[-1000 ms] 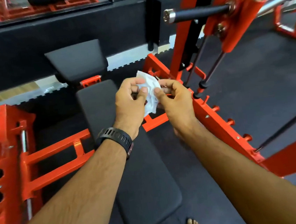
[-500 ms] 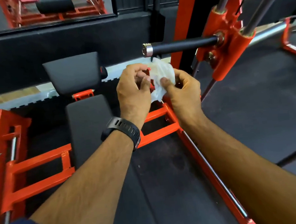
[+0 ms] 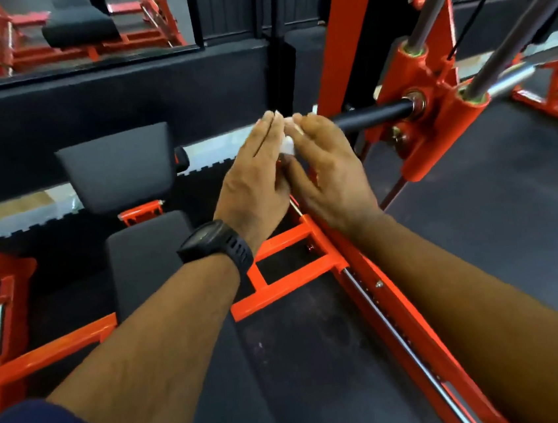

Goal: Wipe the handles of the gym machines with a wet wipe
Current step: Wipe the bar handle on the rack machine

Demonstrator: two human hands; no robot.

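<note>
Wipe: a small white crumpled wet wipe [image 3: 287, 145] is pressed between both palms.
Left hand [image 3: 255, 179]: fingers are laid straight against it.
Right hand [image 3: 332, 171]: fingers straight, likewise.
Handle: a black cylindrical bar [image 3: 377, 115] is seen just behind the right hand, on the orange steel frame [image 3: 428, 68].

No text, label, brand, number or sign can be read. The black digital wristwatch [image 3: 213, 240], on the wrist just behind the left grip [image 3: 253, 179], has a dark face too blurred to read. Any marking on the orange-painted steel machine frame [image 3: 440, 125], to the right of that grip, is illegible.
</note>
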